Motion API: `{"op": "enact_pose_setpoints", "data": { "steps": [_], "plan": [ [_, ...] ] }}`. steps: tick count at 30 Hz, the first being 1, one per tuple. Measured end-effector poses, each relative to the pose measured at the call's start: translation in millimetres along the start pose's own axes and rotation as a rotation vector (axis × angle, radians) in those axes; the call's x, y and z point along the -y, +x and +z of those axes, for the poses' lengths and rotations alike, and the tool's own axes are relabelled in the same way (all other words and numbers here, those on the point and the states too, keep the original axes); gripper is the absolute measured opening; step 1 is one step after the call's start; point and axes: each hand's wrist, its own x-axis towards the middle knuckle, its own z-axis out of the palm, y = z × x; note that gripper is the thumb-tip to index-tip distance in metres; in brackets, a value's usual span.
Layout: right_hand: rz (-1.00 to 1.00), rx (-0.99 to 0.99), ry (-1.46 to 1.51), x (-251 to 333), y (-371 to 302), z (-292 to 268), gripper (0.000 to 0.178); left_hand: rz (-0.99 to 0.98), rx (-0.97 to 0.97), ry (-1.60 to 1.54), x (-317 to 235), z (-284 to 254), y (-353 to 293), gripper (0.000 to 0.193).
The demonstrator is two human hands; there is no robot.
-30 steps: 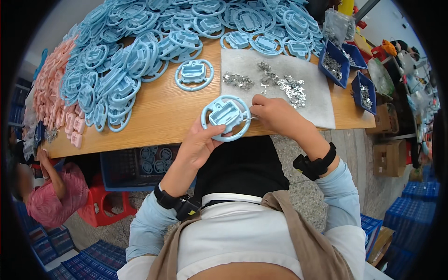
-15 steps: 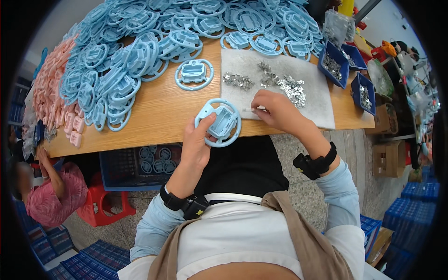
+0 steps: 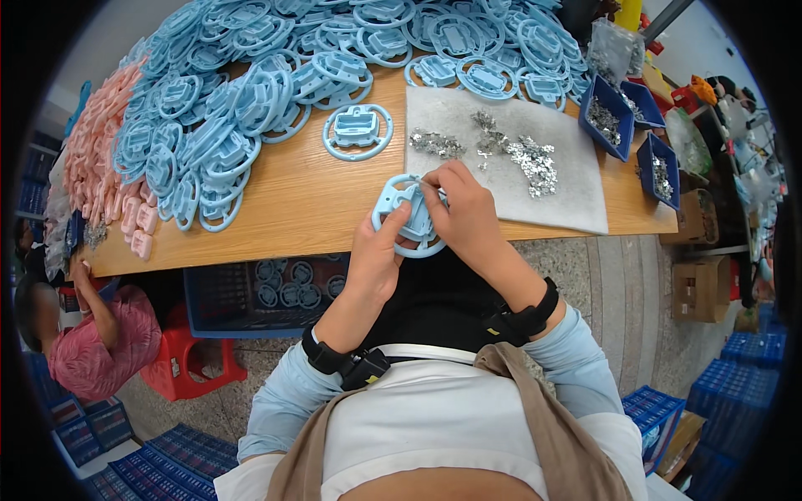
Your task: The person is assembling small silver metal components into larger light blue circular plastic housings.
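Observation:
A light blue plastic steering-wheel-shaped part (image 3: 415,219), a ring with a box-like housing in its middle, is gripped by my left hand (image 3: 378,259) just off the table's front edge. My left thumb lies over the housing. My right hand (image 3: 464,210) is at the part's upper right, its fingers pinched together over the housing; whatever is between the fingertips is hidden. Behind the hands, small silvery metal pieces (image 3: 532,163) lie in loose heaps on a pale grey mat (image 3: 576,200). One similar blue part (image 3: 357,132) rests alone on the wooden table, left of the mat.
Blue parts (image 3: 251,100) are piled across the back and left, with pink plastic pieces (image 3: 100,159) at far left. Blue bins (image 3: 603,125) of metal bits stand at right. A blue crate (image 3: 242,288) sits below the table. A seated person (image 3: 100,342) works at left.
My right hand has moved left from the mat to the blue steering-wheel part, bringing a small whitish piece that no longer shows. My left hand keeps hold of the part.

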Motion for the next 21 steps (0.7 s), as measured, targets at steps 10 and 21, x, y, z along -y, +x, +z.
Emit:
{"op": "enact_pose_setpoints", "data": {
  "steps": [10, 21],
  "plan": [
    [-0.071, 0.094, -0.159, 10.0, -20.3, -4.4, 0.015, -0.027, -0.011, 0.106, 5.7, -5.7, -2.4, 0.035],
    [0.166, 0.266, -0.193, 15.6, -15.9, -19.7, 0.033, 0.006, -0.007, -0.067, -1.5, 1.7, 13.0, 0.029]
  ]
}}
